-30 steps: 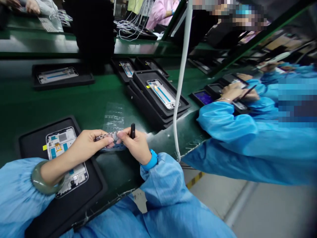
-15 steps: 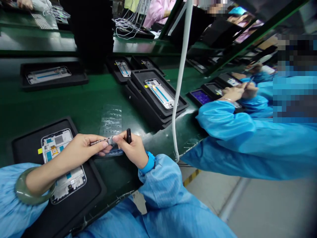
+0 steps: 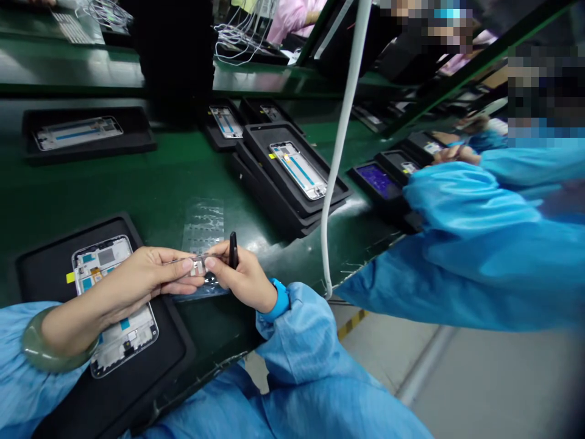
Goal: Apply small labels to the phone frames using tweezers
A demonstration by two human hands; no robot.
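Observation:
My left hand [image 3: 155,271] pinches one end of a small clear strip with silvery pieces [image 3: 197,266] between thumb and fingers. At the strip's other end are the thumb and fingertips of my right hand [image 3: 249,280]. A black pen-like tool [image 3: 233,249] also sticks up from my right hand; its lower end is hidden. Under my left forearm a phone frame [image 3: 137,334] with blue strips and a yellow tab lies in a black tray [image 3: 41,262]. Clear plastic sheets [image 3: 203,222] lie on the green bench just behind my hands.
Stacked black trays [image 3: 260,183] holding a phone frame [image 3: 299,171] stand behind and right of my hands. Another tray [image 3: 137,143] lies at back left. A white cable [image 3: 340,146] hangs down in front of the bench. A co-worker's blue sleeve [image 3: 452,195] is at the right.
My hands have drawn closer together, and the strip has turned so its flat face shows more. At the right, the co-worker's arm has shifted rightward.

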